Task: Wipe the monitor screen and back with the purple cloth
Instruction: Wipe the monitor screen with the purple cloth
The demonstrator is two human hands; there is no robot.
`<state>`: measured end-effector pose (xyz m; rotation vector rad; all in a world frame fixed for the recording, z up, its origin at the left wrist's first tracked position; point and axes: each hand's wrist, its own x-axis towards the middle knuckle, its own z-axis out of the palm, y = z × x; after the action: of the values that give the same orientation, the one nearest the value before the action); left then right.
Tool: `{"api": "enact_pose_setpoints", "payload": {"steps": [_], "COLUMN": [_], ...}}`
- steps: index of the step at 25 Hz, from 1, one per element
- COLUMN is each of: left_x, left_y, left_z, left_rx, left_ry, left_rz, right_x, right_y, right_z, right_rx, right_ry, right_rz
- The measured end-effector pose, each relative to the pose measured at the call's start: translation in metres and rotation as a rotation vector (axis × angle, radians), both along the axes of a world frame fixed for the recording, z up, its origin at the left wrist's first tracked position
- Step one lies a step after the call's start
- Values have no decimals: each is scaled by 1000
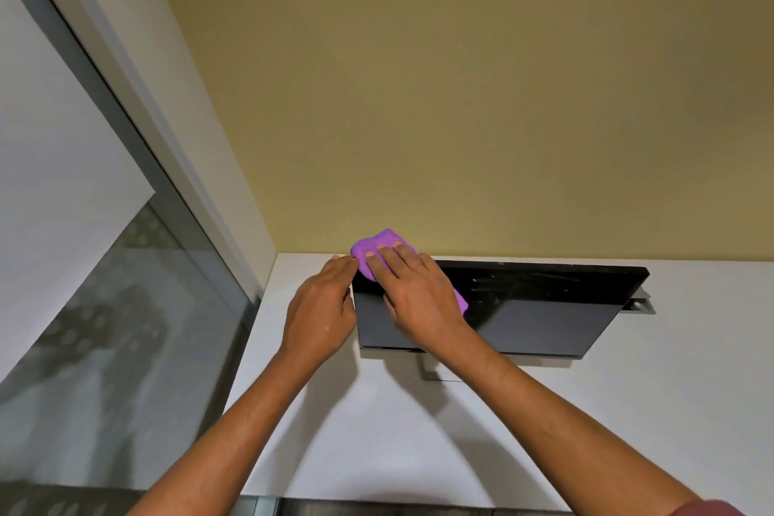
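Observation:
A black monitor (540, 318) stands on a white desk (377, 432), seen from above, with its dark screen facing me and its back toward the wall. My right hand (419, 297) presses the purple cloth (379, 249) with straight fingers onto the monitor's top left corner, the cloth draped over the top edge. My left hand (322, 310) grips the monitor's left edge, its fingers curled round the upper corner. Part of the cloth is hidden beneath my right palm.
A yellow wall (460, 96) rises directly behind the monitor. A glass partition with a grey frame (125, 264) runs along the left of the desk. The monitor's stand base (435, 373) shows under the screen, and a grey bracket (638, 305) sticks out at its right end.

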<state>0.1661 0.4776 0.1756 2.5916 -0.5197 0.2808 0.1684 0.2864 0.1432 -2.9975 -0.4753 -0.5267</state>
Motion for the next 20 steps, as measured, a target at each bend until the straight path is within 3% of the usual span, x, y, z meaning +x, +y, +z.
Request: {"api": "enact_pose_setpoints", "payload": {"steps": [10, 20], "left_x": [8, 3], "left_y": [7, -2], "left_z": [-4, -8], "left_rx": [54, 117], "left_ry": [10, 12], "left_rz": [-28, -33], "right_x": [-30, -17], "right_y": [-68, -24], "right_z": [-1, -9], "right_rx": [12, 54], "right_ry": [-51, -122], "right_rz": [-138, -114]}}
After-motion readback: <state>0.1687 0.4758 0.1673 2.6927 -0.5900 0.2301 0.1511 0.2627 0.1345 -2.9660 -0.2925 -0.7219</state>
